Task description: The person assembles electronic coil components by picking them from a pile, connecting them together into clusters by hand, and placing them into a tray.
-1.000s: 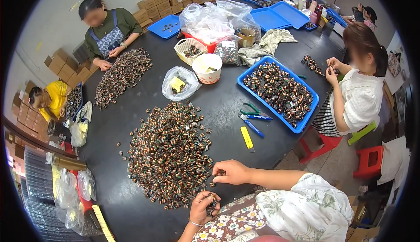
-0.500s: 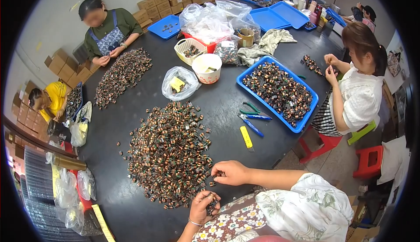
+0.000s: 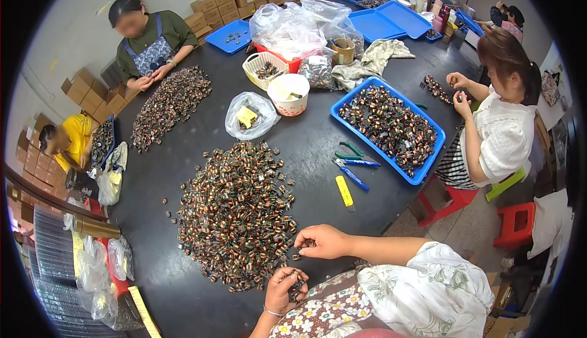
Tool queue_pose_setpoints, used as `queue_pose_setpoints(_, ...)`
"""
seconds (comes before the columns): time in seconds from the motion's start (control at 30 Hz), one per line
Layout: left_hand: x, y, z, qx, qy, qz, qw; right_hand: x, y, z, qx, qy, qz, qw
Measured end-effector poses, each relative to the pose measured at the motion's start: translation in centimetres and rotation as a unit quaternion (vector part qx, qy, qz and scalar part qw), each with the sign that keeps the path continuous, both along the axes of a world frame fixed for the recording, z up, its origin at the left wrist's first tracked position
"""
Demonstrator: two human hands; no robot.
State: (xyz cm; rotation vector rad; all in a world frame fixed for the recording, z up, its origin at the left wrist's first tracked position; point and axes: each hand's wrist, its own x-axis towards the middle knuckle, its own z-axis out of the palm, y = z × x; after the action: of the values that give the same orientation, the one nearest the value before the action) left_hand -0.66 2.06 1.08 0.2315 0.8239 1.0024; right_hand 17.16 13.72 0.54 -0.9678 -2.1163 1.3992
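A big heap of small copper-wound coils (image 3: 235, 215) with dark and green parts lies on the black table. At its lower right edge my left hand (image 3: 281, 290) is closed around several of these coils, dark bits showing between the fingers. My right hand (image 3: 324, 241) is just above it, beside the heap, fingers curled inward. Dark coil pieces show at its fingertips and under the palm. A few loose coils sit between the two hands.
A yellow utility knife (image 3: 344, 192), blue-handled cutters (image 3: 354, 173) and green-handled pliers (image 3: 350, 152) lie right of the heap. Beyond are a blue tray (image 3: 335, 113) of coils, a white tub (image 3: 288, 102) and a plastic bag (image 3: 235, 127). Co-workers sit around the table.
My hands have hardly moved and stay closed beside the heap. The co-worker at right has shifted their hands slightly.
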Motion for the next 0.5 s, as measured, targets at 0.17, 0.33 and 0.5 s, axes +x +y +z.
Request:
queue_pose_setpoints(0.17,-0.1,0.2,0.8,0.003,0.045,0.019,0.999,-0.2,-0.6,0.7,-0.198,0.065,0.041,0.977)
queue_pose_setpoints(0.33,0.0,0.3,0.7,0.000,0.096,0.014,0.995,-0.5,-1.5,1.4,-0.223,0.105,0.080,0.966)
queue_pose_setpoints(0.5,0.2,0.3,0.3,-0.007,0.101,0.005,0.995,-0.6,-1.8,1.7,-0.218,0.075,0.084,0.970)
